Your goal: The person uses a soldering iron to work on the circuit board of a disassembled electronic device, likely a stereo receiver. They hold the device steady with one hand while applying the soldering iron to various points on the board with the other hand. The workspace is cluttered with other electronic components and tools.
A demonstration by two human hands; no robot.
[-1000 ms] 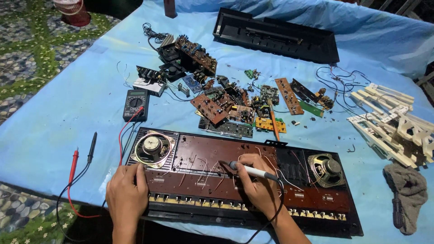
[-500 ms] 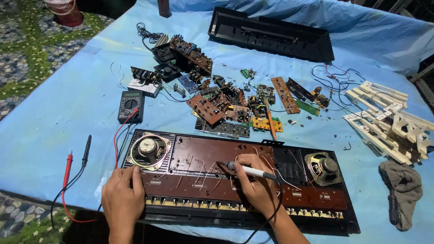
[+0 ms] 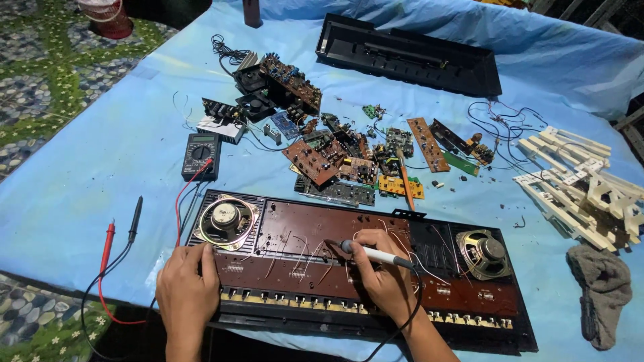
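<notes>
An opened keyboard chassis [image 3: 469, 335] lies bottom-up before me, its brown circuit board [image 3: 302, 234] bared between a left speaker [image 3: 225, 220] and a right speaker [image 3: 484, 252]. My right hand [image 3: 382, 278] grips a white-handled soldering iron [image 3: 372, 254], its tip touching the board near the middle. My left hand [image 3: 188, 288] rests flat on the chassis's near left corner, just below the left speaker.
A black multimeter [image 3: 200, 155] with red and black probes [image 3: 107, 245] lies at left. Loose circuit boards [image 3: 335, 154] are heaped behind the chassis. A black case half [image 3: 409, 53] sits far back, white key strips [image 3: 583, 181] and a grey rag [image 3: 604, 288] at right.
The view has drifted slightly, shifting the scene left and upward. Both hands hold the same places on the board.
</notes>
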